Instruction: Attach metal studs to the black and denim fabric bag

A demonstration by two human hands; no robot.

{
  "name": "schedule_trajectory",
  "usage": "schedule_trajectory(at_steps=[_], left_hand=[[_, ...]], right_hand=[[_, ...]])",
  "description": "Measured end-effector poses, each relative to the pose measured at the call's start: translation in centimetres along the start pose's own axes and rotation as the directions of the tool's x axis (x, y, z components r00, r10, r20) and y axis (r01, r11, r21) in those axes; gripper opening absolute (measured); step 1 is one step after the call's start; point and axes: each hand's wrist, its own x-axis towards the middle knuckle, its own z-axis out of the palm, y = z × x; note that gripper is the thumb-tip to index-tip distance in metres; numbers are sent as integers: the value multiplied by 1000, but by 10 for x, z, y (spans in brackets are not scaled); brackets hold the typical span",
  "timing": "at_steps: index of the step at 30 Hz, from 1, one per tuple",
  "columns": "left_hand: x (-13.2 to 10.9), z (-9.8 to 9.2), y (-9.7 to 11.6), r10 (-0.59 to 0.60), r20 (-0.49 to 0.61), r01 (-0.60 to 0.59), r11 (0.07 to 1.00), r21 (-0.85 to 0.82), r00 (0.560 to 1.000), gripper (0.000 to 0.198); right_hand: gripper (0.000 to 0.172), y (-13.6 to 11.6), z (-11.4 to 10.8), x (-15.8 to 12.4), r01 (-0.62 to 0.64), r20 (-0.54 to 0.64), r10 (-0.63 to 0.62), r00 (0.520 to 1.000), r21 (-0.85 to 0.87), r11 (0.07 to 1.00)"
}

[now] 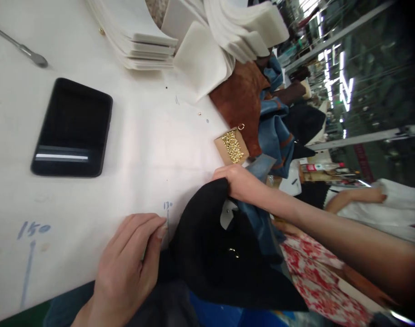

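My right hand [237,180] grips the upper edge of a black fabric piece [207,254], which droops over the table's edge. A gold ring [233,252] shows on the fabric, and a small pale patch [227,215] with a metal dot lies just below my right hand. My left hand [130,259] is at the table's near edge, left of the fabric and apart from its main part. Its thumb and fingertips are pinched together; whatever they hold, if anything, is too small to make out. Just beyond my right hand sits a small open box of gold beads or studs [232,146].
On the white table [142,150] lie a black phone [74,129], a metal-tipped tool [33,55] and stacks of white sheets [142,41]. Brown suede [239,100] and blue material [273,131] are heaped along the far side. A person in patterned red-and-white clothing [316,268] is at right.
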Motion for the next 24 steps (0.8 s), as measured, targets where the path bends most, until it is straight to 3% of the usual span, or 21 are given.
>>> schedule_trajectory(at_steps=[3, 8, 13, 24], left_hand=[[5, -1, 1, -28, -22, 28, 1000, 0, 999, 19], [2, 2, -5, 119, -18, -118, 991, 63, 993, 28], [-6, -3, -8, 84, -7, -84, 996, -32, 996, 29], [-15, -2, -13, 120, 26, -121, 992, 33, 992, 35]], right_hand=[[27, 4, -2, 4, 21, 13, -21, 1000, 54, 998], [20, 5, -4, 1, 58, 14, -61, 998, 144, 988], [17, -3, -2, -13, 85, -5, -85, 996, 163, 983], [19, 5, 4, -23, 111, -7, -111, 994, 132, 985]])
